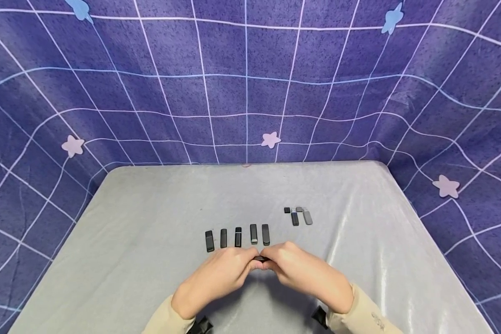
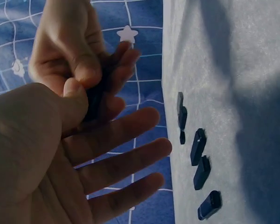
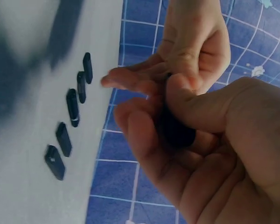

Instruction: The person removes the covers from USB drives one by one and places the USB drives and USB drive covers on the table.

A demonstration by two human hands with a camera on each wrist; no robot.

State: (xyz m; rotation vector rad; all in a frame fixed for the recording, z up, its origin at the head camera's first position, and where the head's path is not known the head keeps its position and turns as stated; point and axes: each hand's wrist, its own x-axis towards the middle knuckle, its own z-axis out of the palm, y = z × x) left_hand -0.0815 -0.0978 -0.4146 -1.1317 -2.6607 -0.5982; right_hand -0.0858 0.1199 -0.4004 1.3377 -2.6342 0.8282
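Note:
A dark USB flash drive is held between both hands above the grey table. My left hand pinches one end between thumb and index finger, its other fingers spread out in the left wrist view. From the other side my right hand grips the same drive, thumb on top and fingers curled beneath. The fingers hide much of it. Just beyond the hands lie several dark capped flash drives in a row, among them a leftmost one and a rightmost one.
Farther right lie an uncapped black flash drive beside its black cap and a grey flash drive with a grey cap. A purple gridded curtain with stars surrounds the table's back and sides.

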